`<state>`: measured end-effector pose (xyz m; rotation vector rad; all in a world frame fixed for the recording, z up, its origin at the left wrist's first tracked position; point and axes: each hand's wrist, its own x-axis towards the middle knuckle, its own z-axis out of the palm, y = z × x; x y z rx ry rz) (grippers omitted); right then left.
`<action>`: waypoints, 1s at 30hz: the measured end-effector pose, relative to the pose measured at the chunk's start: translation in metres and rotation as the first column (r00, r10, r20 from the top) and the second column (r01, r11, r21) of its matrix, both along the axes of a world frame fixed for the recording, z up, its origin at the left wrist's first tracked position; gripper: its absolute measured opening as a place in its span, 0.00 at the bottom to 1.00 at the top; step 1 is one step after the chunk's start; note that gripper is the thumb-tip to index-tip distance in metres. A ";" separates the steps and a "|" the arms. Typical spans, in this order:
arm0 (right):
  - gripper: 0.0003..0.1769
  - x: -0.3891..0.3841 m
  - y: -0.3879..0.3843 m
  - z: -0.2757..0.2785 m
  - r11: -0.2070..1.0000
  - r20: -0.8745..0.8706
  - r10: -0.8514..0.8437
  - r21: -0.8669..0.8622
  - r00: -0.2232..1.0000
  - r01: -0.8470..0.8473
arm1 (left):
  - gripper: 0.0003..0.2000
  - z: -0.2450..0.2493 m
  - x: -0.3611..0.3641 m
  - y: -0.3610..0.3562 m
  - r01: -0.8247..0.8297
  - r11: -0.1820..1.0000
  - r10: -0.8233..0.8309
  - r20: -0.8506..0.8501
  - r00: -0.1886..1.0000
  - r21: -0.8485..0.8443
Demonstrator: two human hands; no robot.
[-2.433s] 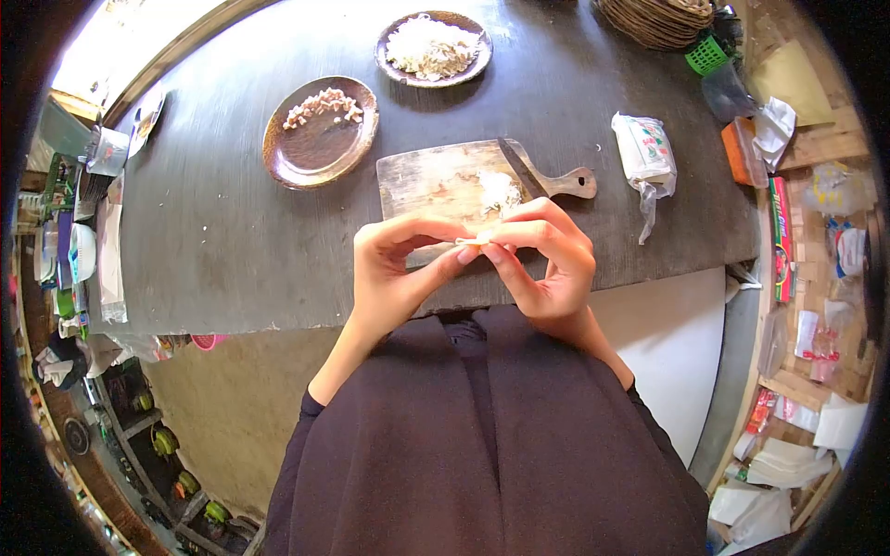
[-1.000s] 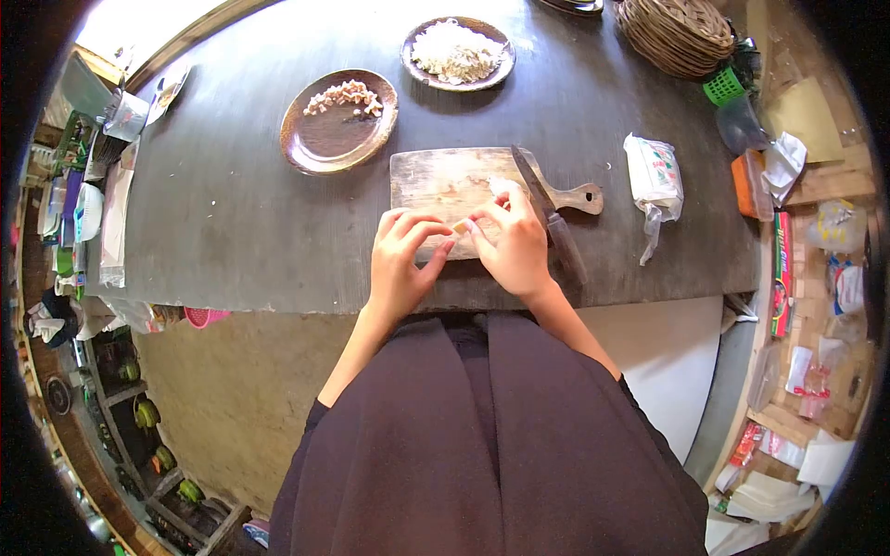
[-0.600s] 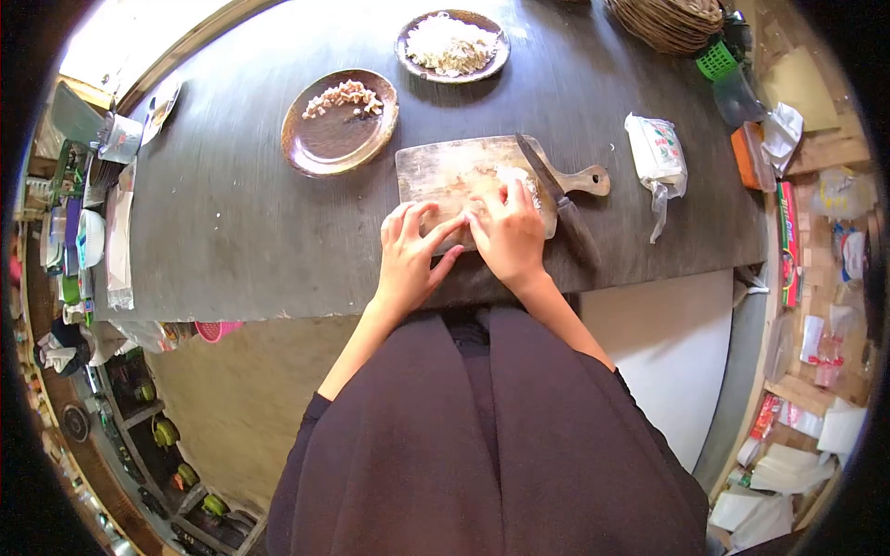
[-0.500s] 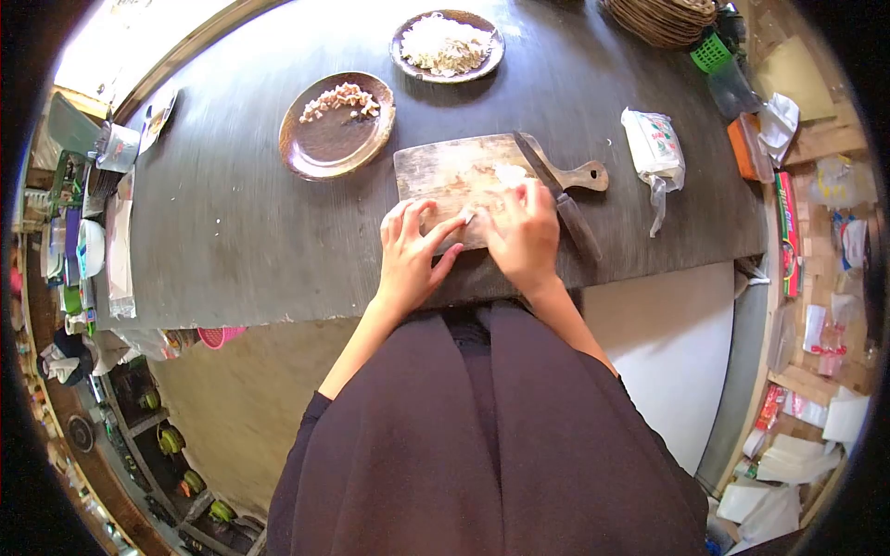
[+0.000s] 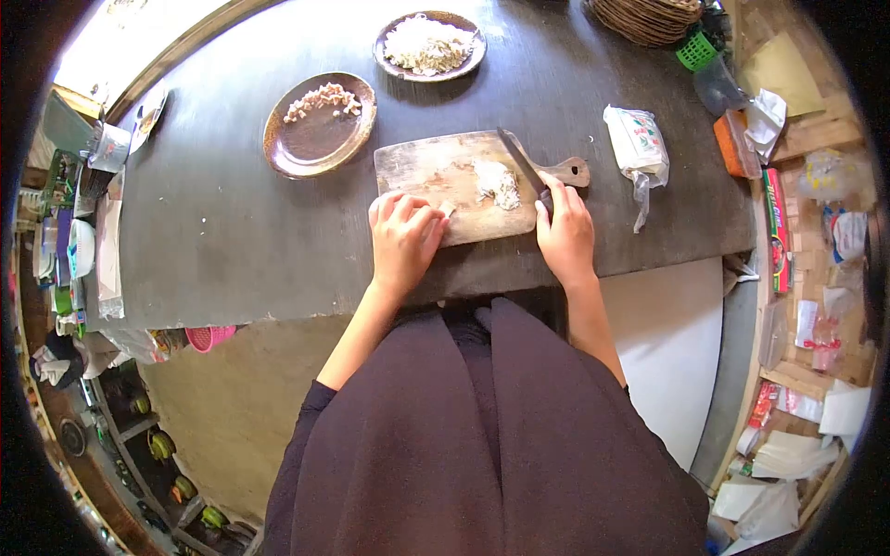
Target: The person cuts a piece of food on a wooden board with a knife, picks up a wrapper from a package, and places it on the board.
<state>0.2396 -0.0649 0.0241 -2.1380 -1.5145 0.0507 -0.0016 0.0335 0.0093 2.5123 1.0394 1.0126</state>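
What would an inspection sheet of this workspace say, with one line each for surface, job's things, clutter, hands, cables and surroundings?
Surface: dark table, worn, with a few pale specks.
Job's things: board near the edge; on it a chopped pile, a small pale piece and the knife.
Clutter: brown plate with bits, far plate with white shreds, bag, basket.
Hands: left hand rests on the board, fingers at the piece, grip unclear; right hand closes over the knife handle.
Cables: nothing seen.
Surroundings: shelf with packets on the right; cups on the left.
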 end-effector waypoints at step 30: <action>0.38 -0.046 -0.035 0.037 0.872 -0.039 0.412 -0.274 0.910 -0.406 | 0.09 -0.010 0.009 -0.006 -0.072 0.997 0.072 0.049 0.996 0.003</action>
